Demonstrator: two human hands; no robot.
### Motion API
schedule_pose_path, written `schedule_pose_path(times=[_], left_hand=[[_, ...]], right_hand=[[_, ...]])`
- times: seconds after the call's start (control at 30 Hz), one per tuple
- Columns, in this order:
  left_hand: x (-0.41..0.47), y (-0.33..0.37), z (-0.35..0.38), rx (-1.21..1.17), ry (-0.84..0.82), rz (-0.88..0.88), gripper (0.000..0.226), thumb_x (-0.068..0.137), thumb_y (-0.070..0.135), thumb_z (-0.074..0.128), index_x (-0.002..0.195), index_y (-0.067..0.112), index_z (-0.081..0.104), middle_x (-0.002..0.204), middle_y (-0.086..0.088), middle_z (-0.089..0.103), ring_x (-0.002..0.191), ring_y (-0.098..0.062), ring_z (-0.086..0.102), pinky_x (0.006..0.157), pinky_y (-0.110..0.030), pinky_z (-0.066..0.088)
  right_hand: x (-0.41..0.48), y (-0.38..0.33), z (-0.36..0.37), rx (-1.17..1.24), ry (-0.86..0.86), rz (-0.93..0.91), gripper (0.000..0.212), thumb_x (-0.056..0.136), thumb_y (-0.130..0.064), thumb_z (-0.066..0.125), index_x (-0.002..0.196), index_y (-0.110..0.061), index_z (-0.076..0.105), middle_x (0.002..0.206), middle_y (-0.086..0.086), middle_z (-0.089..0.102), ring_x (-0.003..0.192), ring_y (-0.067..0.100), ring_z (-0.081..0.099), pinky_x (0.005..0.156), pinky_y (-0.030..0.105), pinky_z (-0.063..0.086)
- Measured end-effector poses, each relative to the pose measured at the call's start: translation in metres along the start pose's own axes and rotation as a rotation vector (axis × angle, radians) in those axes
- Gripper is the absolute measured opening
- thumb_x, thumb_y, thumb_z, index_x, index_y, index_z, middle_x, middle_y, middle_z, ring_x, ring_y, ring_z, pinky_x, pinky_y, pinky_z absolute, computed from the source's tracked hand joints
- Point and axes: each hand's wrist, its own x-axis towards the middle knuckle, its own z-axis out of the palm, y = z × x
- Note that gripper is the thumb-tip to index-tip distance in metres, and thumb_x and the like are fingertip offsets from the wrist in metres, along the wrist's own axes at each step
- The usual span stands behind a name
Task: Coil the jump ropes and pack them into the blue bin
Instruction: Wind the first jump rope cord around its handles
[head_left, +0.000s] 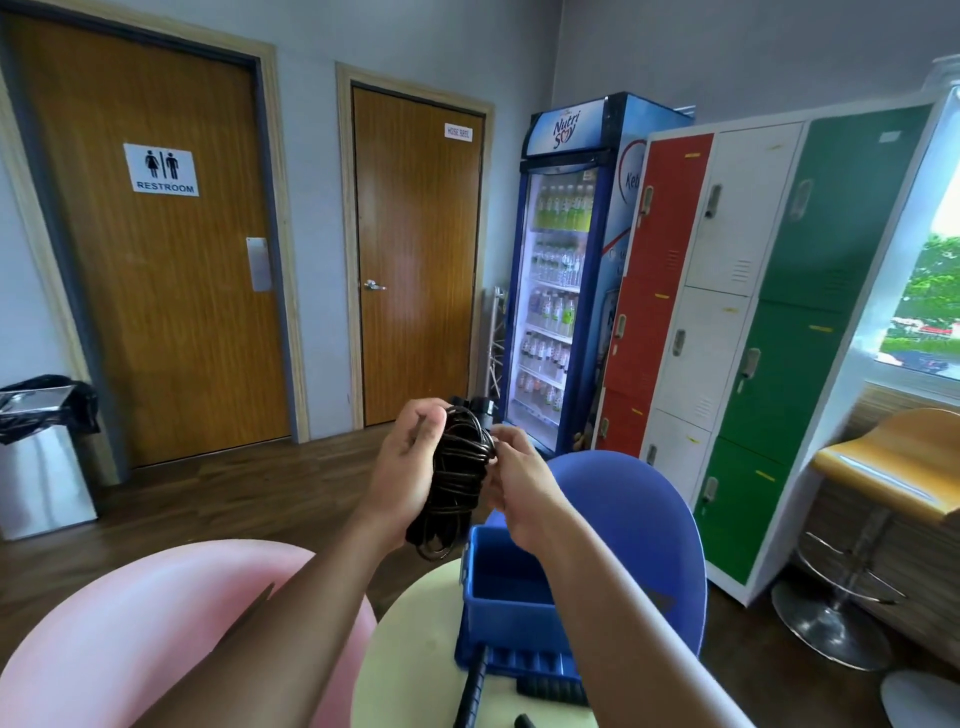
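A person's left hand curls round a coiled black jump rope and holds the bundle upright at chest height, thumb near the top of the loops. The right hand pinches a few strands on the coil's right side with bent fingers. The rope's black handles stick out above the bundle. The coil hangs in the air, just above and slightly left of the blue bin, which stands open on a round, pale yellow table. More black ribbed grips lie on the table at the bin's near side. A pink chair curves in at the left of the table and a blue chair rises behind the bin. The floor is dark wood plank. On the far wall are two brown wooden doors: the left door bears a restroom sign, and the right door has a small label too blurred to read. A steel waste bin lined with a black bag stands at the far left. To the right are a lit drinks fridge full of bottles, then lockers in red, white and green, an orange bar stool, and a bright window showing greenery.
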Motion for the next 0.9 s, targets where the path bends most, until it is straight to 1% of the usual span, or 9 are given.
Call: schedule_pose_path(times=[0.07, 0.13, 0.23, 0.3, 0.4, 0.5, 0.6, 0.7, 0.9], left_hand=[[0.003, -0.002, 0.001, 0.029, 0.015, -0.037, 0.019, 0.107, 0.036, 0.043, 0.114, 0.023, 0.055, 0.107, -0.01, 0.064, 0.096, -0.03, 0.065, 0.075, -0.039, 0.058], [0.007, -0.005, 0.001, -0.016, 0.058, -0.125, 0.021, 0.108, 0.036, 0.041, 0.117, 0.022, 0.053, 0.109, -0.011, 0.065, 0.094, -0.026, 0.066, 0.069, -0.032, 0.056], [0.007, -0.006, 0.007, -0.047, 0.139, -0.258, 0.041, 0.107, 0.044, 0.038, 0.11, 0.014, 0.067, 0.102, -0.011, 0.072, 0.093, -0.024, 0.069, 0.076, -0.035, 0.054], [0.006, -0.007, 0.013, 0.019, 0.181, -0.316, 0.056, 0.105, 0.056, 0.033, 0.098, 0.016, 0.073, 0.094, -0.007, 0.075, 0.092, -0.024, 0.071, 0.084, -0.04, 0.055], [0.005, -0.006, 0.016, 0.011, 0.22, -0.413, 0.063, 0.101, 0.065, 0.033, 0.102, 0.017, 0.075, 0.097, -0.007, 0.075, 0.094, -0.024, 0.071, 0.091, -0.041, 0.055], [0.005, -0.002, 0.016, -0.08, 0.234, -0.496, 0.043, 0.102, 0.05, 0.047, 0.103, 0.017, 0.074, 0.092, -0.004, 0.074, 0.086, -0.02, 0.07, 0.071, -0.032, 0.052], [0.005, -0.002, 0.017, -0.001, 0.221, -0.414, 0.036, 0.103, 0.042, 0.048, 0.099, 0.017, 0.074, 0.094, -0.004, 0.074, 0.088, -0.019, 0.069, 0.068, -0.03, 0.048], [0.003, -0.007, 0.015, 0.065, 0.222, -0.307, 0.04, 0.103, 0.039, 0.044, 0.089, 0.013, 0.071, 0.083, -0.004, 0.071, 0.082, -0.022, 0.068, 0.068, -0.032, 0.049], [0.004, -0.013, 0.014, 0.206, 0.188, -0.148, 0.039, 0.106, 0.04, 0.039, 0.089, 0.022, 0.068, 0.085, 0.0, 0.071, 0.085, -0.02, 0.068, 0.073, -0.038, 0.051]], right_hand=[[0.003, 0.005, 0.007, -0.002, 0.085, -0.153, 0.023, 0.105, -0.02, 0.045, 0.095, -0.018, 0.066, 0.074, 0.007, 0.063, 0.063, 0.017, 0.056, 0.061, 0.034, 0.047], [0.002, 0.009, 0.013, -0.047, 0.119, -0.226, 0.032, 0.104, -0.03, 0.045, 0.089, -0.012, 0.067, 0.08, 0.01, 0.065, 0.075, 0.023, 0.057, 0.07, 0.041, 0.047], [-0.006, 0.018, 0.027, -0.058, 0.096, -0.237, 0.049, 0.099, -0.054, 0.04, 0.094, -0.014, 0.068, 0.095, 0.005, 0.071, 0.089, 0.022, 0.066, 0.083, 0.04, 0.051], [-0.009, 0.023, 0.034, -0.099, 0.138, -0.249, 0.05, 0.099, -0.059, 0.039, 0.102, -0.016, 0.065, 0.109, 0.005, 0.064, 0.101, 0.019, 0.062, 0.095, 0.039, 0.049], [-0.006, 0.031, 0.038, -0.115, 0.195, -0.281, 0.048, 0.099, -0.057, 0.043, 0.099, -0.013, 0.06, 0.112, 0.01, 0.059, 0.099, 0.019, 0.059, 0.095, 0.039, 0.048], [-0.008, 0.034, 0.039, -0.024, 0.193, -0.221, 0.05, 0.089, -0.068, 0.046, 0.094, -0.021, 0.063, 0.106, 0.006, 0.066, 0.098, 0.021, 0.065, 0.096, 0.048, 0.052], [-0.007, 0.033, 0.038, 0.053, 0.163, -0.131, 0.044, 0.09, -0.063, 0.049, 0.094, -0.022, 0.065, 0.1, 0.005, 0.072, 0.096, 0.023, 0.07, 0.093, 0.051, 0.055], [-0.005, 0.026, 0.037, 0.07, 0.106, -0.068, 0.053, 0.076, -0.071, 0.051, 0.096, -0.025, 0.067, 0.099, 0.004, 0.075, 0.095, 0.024, 0.072, 0.092, 0.051, 0.057], [-0.005, 0.03, 0.033, 0.08, 0.108, -0.048, 0.045, 0.09, -0.063, 0.048, 0.099, -0.024, 0.068, 0.099, 0.005, 0.076, 0.095, 0.025, 0.073, 0.092, 0.051, 0.057]])
